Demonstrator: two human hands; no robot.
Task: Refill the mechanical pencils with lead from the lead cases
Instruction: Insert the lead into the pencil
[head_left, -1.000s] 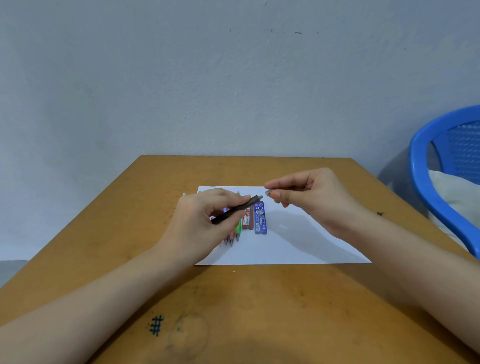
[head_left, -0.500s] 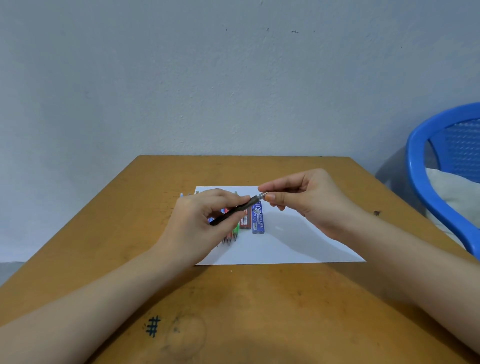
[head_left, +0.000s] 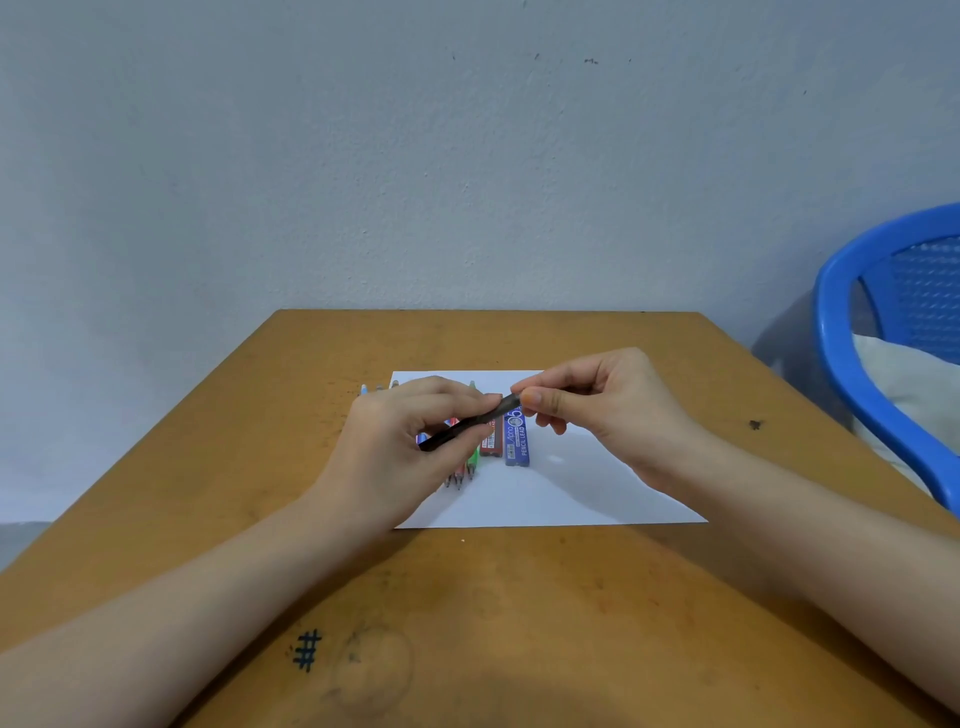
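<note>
A hash sign inked in dark pen is showing on the near left of a worn wooden tabletop, where a person is working with both bare hands above a white sheet of paper. The left hand is gripping a black mechanical pencil, its fingers curled round the barrel, and is holding it off the sheet at a slant, the lower end pointing left and the upper end rising to the right. Beneath that hand a row of coloured mechanical pencils is lying side by side on the paper, largely hidden, with a green one on the row's right edge. Just beside them a red lead case and a blue lead case are lying flat on the sheet, touching each other. The right hand is meeting the pencil's raised end, its thumb and forefinger pinching together on the tip there; whether they are holding a cap or a lead is too small to tell. At far right, a blue plastic chair holding a white cushion is standing beside the tabletop against a pale wall.
</note>
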